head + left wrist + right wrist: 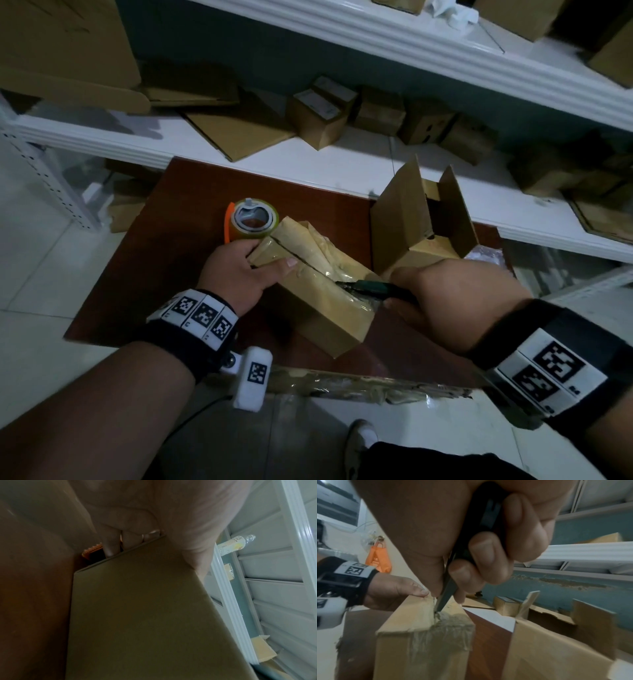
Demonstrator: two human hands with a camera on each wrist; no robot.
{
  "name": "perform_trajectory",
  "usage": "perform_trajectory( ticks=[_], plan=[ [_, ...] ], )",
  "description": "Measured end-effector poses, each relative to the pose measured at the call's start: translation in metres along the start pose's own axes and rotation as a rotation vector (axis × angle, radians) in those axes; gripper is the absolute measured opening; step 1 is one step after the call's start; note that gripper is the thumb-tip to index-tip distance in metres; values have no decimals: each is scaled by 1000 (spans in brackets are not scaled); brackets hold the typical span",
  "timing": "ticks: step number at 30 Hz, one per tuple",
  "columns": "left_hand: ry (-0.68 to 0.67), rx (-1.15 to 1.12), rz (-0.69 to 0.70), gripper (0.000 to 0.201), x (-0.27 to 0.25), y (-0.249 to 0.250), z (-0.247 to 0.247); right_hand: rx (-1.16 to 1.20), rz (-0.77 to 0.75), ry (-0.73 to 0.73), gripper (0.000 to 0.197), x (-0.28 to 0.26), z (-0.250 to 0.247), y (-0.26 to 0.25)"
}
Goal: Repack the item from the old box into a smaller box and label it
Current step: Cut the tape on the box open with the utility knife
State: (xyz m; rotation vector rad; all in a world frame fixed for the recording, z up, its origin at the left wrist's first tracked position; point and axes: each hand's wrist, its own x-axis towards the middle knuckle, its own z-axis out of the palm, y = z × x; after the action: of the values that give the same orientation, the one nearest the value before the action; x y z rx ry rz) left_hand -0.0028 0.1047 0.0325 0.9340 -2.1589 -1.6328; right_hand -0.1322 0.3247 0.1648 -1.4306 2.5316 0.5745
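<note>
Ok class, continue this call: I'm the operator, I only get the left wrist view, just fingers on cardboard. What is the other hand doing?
Observer: The right hand grips a dark cutter, its tip in the taped seam of the old box.
Operator: Is another box ready?
Observer: Yes, an open box stands right of it, flaps up.
Operator: And tape?
Observer: A tape roll sits just beyond the left hand.
</note>
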Motion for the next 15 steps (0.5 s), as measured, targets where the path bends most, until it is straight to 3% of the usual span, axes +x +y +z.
perform_trajectory(
  ticks=[15],
  plan=[
    [17,91,-9,17,-4,7,1,-40,33,-25,38,-23,-7,14]
  ],
)
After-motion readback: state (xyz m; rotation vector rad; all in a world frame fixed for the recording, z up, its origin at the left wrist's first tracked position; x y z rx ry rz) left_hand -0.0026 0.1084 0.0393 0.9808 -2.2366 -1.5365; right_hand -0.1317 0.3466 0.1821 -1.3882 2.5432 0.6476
